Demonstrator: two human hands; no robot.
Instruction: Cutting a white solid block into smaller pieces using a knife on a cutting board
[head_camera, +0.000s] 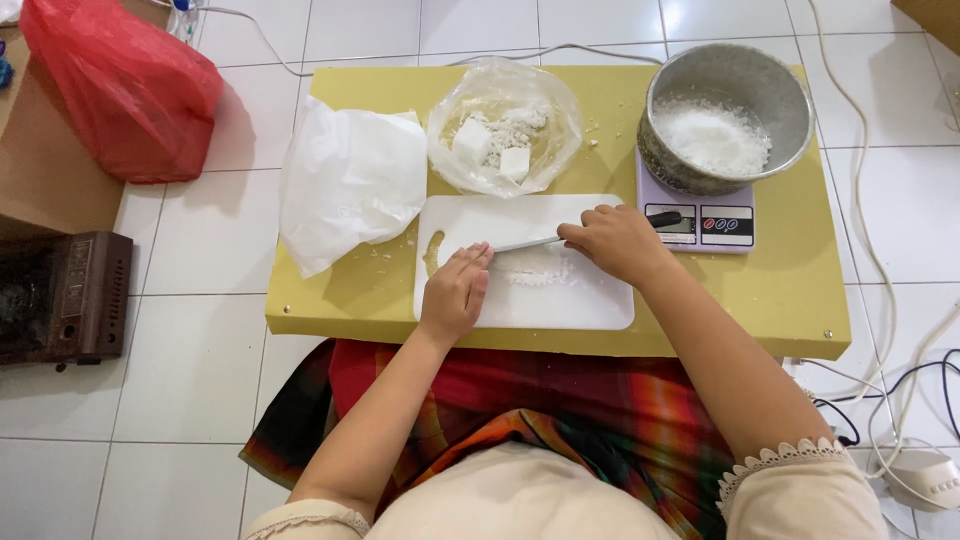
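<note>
Head view, right hand (618, 240) gripping one knife (545, 240), two white blocks (472, 140) in bag

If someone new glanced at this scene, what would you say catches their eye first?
Probably the two hands at the middle of the yellow table: the right hand holds a knife over the white cutting board, and the left hand rests on the board beside white shavings. Next, the metal bowl of white flakes on a scale at the back right, and the red bag on the floor at the far left.

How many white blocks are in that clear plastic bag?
2: a larger block at the left of the bag and a smaller block nearer the cutting board. Crumbs may hide more.
</note>
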